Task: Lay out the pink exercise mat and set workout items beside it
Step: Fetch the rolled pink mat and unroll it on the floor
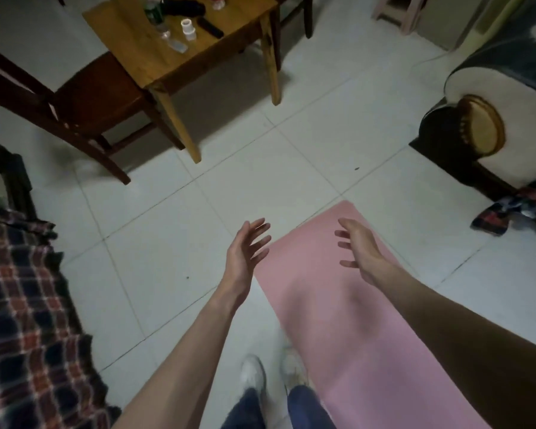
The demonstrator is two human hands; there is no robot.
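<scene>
The pink exercise mat [347, 311] lies flat on the white tiled floor, running from the centre toward the bottom right. My left hand [245, 255] hovers open above the mat's left edge, fingers spread, holding nothing. My right hand [358, 247] hovers open over the mat's far end, palm turned inward, also empty. On the wooden table [229, 41] at the top stand a green bottle [153, 10], a clear bottle [172, 41] lying down, a white cup [188, 29] and a black object [183, 6].
A dark wooden chair [84, 97] stands left of the table. A plaid blanket [25, 320] covers furniture at the left. A sofa arm [492, 119] with plaid cloth [520, 209] sits at the right. My feet in white shoes [254, 376] stand at the mat's left edge.
</scene>
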